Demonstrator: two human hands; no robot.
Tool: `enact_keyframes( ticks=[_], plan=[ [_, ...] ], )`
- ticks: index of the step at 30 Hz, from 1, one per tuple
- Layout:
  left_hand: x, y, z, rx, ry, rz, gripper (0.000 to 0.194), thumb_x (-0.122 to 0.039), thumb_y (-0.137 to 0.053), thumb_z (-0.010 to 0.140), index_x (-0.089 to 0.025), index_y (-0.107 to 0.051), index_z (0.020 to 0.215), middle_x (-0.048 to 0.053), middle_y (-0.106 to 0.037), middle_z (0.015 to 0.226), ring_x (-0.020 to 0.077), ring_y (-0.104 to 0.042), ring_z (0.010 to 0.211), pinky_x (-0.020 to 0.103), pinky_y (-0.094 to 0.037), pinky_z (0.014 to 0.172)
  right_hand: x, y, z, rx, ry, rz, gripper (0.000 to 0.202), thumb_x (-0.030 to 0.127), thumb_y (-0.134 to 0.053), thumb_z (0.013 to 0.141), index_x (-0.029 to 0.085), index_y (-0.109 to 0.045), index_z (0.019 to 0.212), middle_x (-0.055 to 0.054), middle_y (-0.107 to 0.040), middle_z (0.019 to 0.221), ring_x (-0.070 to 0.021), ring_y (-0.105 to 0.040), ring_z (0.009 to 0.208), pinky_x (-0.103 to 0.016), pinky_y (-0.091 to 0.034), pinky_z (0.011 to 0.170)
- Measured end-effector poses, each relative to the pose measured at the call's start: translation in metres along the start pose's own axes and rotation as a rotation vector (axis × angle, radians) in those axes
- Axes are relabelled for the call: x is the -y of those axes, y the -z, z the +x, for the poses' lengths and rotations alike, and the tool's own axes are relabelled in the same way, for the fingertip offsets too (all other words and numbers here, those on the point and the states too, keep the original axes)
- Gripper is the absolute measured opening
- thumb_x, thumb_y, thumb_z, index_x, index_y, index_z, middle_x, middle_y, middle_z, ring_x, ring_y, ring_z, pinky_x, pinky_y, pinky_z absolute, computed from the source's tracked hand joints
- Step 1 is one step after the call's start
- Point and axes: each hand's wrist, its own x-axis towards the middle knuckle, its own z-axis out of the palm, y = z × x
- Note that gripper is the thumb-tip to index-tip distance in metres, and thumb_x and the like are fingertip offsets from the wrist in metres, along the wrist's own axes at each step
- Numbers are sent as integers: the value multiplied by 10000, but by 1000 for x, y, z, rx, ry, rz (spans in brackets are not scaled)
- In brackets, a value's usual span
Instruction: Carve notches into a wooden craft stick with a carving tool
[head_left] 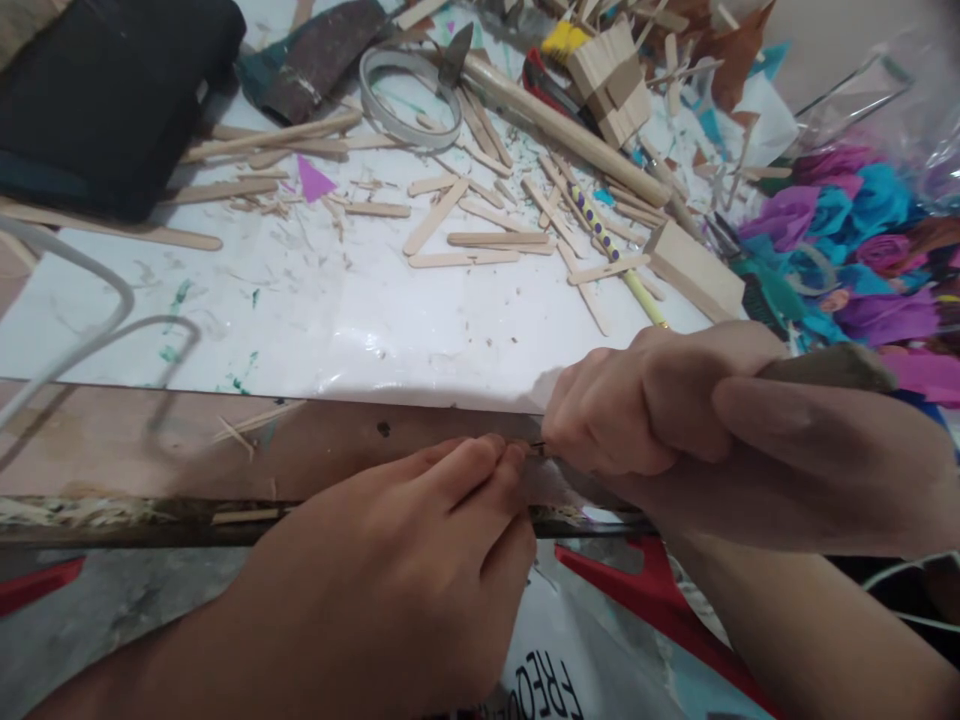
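Observation:
My left hand (420, 550) is at the front edge of the table, its fingertips pinched together. Whatever lies between them is hidden by the fingers. Just to its right, my right hand (652, 410) is closed round a knife-like tool with a grey-brown handle (832, 368). The handle sticks out past the thumb, while a small dark tip (538, 448) shows between the two hands, close to the left fingertips. Most of this tool is covered by the fist. Beyond the hands, craft sticks (499, 238) lie scattered on a white sheet (360, 310).
A hammer (562, 125) lies behind the sticks, beside a tape roll (411, 98). Wooden blocks (694, 275) and a dotted pencil (600, 225) are at right. Coloured paper flowers (855, 220) fill the right side. A black case (112, 100) and a white cable (97, 270) are at left.

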Motion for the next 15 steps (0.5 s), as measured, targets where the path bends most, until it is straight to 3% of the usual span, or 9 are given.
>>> enact_keyframes(
  ticks=[10,15],
  plan=[
    [1,-1,1,-7,7,19,243,-134,-602,1088,-107,-833,1159,97,-853,1183,270,-758,1074,367,-615,1020,3,3,7,169,-65,-37,587,532,-628,1069,252,-325,652,48,-316,603,-133,-277,554,-344,-308,538],
    [0,-1,-1,11,13,18,231,-157,-628,1088,-111,-821,1205,92,-850,1233,273,-772,1122,373,-636,1004,1,4,5,193,1,15,662,540,-513,1129,198,-268,619,62,-264,549,-99,-219,529,-345,-259,583]
  ],
)
